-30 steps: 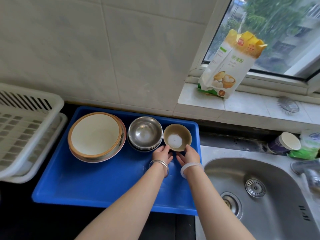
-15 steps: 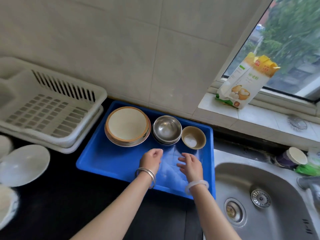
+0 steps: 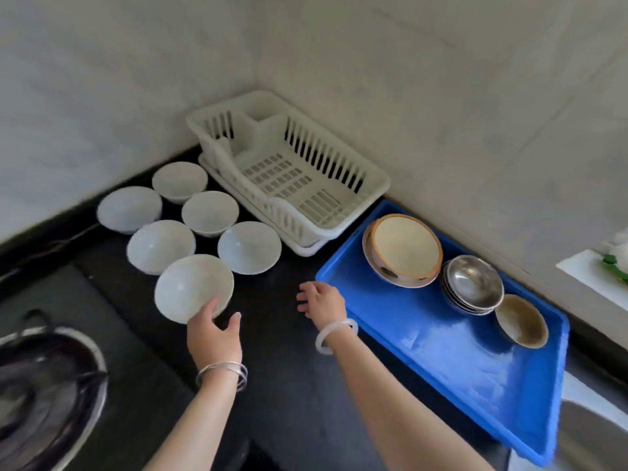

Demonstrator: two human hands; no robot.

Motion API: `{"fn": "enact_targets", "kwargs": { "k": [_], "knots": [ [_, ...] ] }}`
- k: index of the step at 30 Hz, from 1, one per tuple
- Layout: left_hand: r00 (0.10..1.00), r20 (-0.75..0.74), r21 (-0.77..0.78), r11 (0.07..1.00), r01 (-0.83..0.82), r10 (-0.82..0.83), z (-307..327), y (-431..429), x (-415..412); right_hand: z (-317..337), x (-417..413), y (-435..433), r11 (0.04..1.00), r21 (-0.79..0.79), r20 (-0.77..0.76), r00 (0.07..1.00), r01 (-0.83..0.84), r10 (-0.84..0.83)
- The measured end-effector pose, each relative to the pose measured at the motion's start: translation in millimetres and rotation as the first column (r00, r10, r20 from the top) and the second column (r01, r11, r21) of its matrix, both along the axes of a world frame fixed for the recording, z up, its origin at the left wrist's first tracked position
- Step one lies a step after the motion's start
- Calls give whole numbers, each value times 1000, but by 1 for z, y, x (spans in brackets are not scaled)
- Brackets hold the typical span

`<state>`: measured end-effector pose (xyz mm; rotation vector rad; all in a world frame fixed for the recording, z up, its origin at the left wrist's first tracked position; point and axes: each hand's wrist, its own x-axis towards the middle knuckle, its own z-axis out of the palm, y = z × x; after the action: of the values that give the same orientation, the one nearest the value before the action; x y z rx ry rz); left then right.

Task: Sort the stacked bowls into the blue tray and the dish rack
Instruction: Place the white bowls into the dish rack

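The left hand [image 3: 212, 329] reaches out over the black counter [image 3: 289, 385], thumb spread wide. Its fingers go behind the nearest white bowl [image 3: 193, 288], which tips up on its side; whether it is gripped cannot be told. 5 more white bowls [image 3: 200, 212] sit behind it. The right hand [image 3: 323, 302] hangs open, holding nothing, beside the blue tray [image 3: 458, 362]. The white dish rack [image 3: 289, 171] sits in the corner. No writing shows.

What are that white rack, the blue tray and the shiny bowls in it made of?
The dish rack looks like matte, cream-white moulded plastic, with slotted walls and a grid floor. The blue tray seems to be smooth plastic too, uniform in colour with a soft sheen. The stacked bowls appear to be polished metal, probably stainless steel: grey, with mirror-like reflections.
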<state>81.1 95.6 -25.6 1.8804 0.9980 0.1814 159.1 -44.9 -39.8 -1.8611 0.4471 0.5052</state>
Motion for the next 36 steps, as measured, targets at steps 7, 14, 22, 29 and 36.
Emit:
{"fn": "enact_targets", "kwargs": {
  "k": [7,14,22,29,36],
  "knots": [
    [928,53,-235,907,-348,370,-22,57,-4,-14,54,64,993,-62,-113,989,-99,92],
    [923,71,-487,821,-299,378,-39,75,-4,-23,74,80,980,114,-213,967,164,-137],
    [902,85,-654,707,-269,422,-42,84,-6,11,56,62,975,124,-14,983,183,-183],
    [907,62,-709,658,-254,417,-43,95,-6,49,36,79,999,50,38,999,-11,9],
    [917,31,-752,614,-240,397,-33,105,-3,47,25,113,987,-92,-9,992,-130,130]
  ]
}}
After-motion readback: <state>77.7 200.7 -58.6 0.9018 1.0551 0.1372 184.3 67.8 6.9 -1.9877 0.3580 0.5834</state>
